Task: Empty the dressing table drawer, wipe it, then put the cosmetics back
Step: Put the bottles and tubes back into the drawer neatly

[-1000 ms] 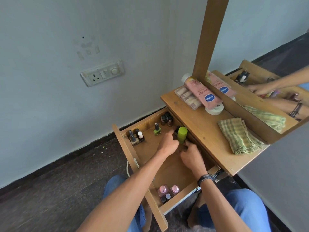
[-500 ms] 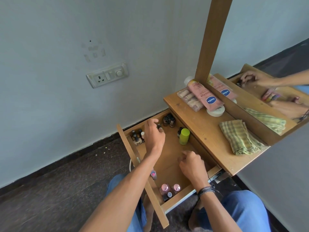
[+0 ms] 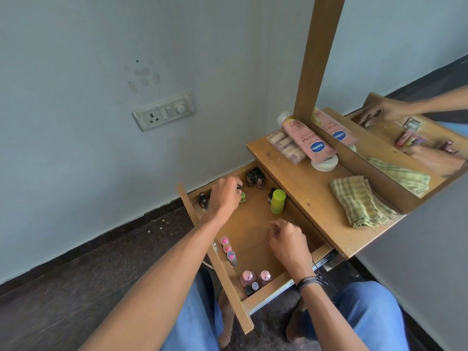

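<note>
The wooden drawer [image 3: 229,282] stands pulled out, with cosmetics in it. My left hand [image 3: 225,197] reaches into its far left part and closes its fingers on a small green nail polish bottle [image 3: 242,196]. My right hand [image 3: 286,240] hovers over the drawer's bare middle, fingers curled with nothing visible in them. A lime green cylinder [image 3: 278,201] stands upright at the right wall beside a dark bottle [image 3: 271,195]. Dark bottles [image 3: 255,177] sit at the far corner. Pink-capped tubes [image 3: 228,249] line the left wall. Pink bottles [image 3: 254,278] stand at the near corner.
On the table top [image 3: 304,188] lie a folded green checked cloth [image 3: 359,205], a pink lotion tube [image 3: 307,140], a clear palette case [image 3: 282,145] and a white jar [image 3: 324,163]. A mirror [image 3: 405,148] stands behind them. My knees in jeans are below the drawer.
My left hand left the lime green cylinder and moved to the far left, closing on the green nail polish bottle. My right hand drew back to the drawer's middle.
</note>
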The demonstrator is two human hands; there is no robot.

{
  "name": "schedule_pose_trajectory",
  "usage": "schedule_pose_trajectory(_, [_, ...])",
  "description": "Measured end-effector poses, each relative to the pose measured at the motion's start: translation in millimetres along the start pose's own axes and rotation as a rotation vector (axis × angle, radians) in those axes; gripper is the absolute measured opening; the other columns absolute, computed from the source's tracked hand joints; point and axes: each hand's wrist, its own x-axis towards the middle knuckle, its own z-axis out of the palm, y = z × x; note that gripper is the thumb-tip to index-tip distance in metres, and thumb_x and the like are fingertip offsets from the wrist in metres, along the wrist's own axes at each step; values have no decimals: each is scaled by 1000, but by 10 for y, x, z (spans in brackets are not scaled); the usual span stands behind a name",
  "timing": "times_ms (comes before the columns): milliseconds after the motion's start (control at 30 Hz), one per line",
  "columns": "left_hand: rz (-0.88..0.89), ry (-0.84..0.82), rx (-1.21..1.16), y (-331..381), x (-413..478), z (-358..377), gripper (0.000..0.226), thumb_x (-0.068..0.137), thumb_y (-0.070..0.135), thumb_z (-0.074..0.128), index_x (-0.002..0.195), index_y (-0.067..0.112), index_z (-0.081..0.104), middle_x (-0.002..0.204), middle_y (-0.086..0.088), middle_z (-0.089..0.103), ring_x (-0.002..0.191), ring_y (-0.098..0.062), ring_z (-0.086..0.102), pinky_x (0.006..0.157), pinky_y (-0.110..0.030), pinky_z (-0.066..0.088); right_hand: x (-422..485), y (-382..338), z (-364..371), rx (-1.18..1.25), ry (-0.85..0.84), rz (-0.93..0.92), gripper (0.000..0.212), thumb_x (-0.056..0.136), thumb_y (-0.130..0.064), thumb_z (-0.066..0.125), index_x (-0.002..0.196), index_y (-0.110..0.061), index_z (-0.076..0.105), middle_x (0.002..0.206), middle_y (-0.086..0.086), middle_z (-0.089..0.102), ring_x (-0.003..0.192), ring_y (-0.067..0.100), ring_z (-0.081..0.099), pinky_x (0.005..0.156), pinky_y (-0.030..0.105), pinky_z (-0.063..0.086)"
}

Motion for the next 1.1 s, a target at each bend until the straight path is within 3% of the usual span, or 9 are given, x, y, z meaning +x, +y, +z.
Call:
schedule_pose_trajectory(200, [133,-79,63,-93,-284,-188,27,92,12,71,119,8,72,123,-9,71,99,-17,72,78,-25,60,-19,0,9,-30,-28,-21,22,98,-22,53,110,-17,72,111,5,73,95,28,70,82,45,58])
schedule_pose_trajectory(367, [156,7,230,-245,-572,-274,18,90,13,74,107,7,76,107,-8,74,95,-19,72,75,-28,60,-18,-8,1,-54,-86,-8,27,97,-25,53,117,-19,71,114,8,73,101,31,69,86,43,57])
schedule_pose_trajectory(567, [154,56,547,-397,-718,-381,17,88,20,75,103,15,75,102,0,76,106,-22,58,92,-38,45,85,-14,39,-37,-279,17,29,97,-30,58,122,-25,72,119,6,73,107,28,68,95,41,55])
schedule_pose_trajectory(700, [108,52,553,-486,-733,-368,20,89,29,72,108,22,75,108,5,75,112,-21,52,91,-37,37,206,-135,97,-86,-410,-60,34,95,-32,60,127,-32,71,124,3,72,114,28,66,98,35,52])
schedule_pose_trajectory(900, [49,92,437,-546,-741,-326,20,88,30,74,107,25,75,106,8,75,109,-17,53,87,-35,39,363,-422,286,-181,-611,-302,60,93,-5,44,139,-38,61,138,0,64,123,26,61,104,41,49])
schedule_pose_trajectory(1100, [37,175,352,-605,-757,-322,25,84,21,76,109,22,76,103,6,76,101,-19,57,83,-36,46,478,-558,454,-243,-695,-418,67,87,2,47,147,-30,54,152,0,51,136,25,49,112,42,41])
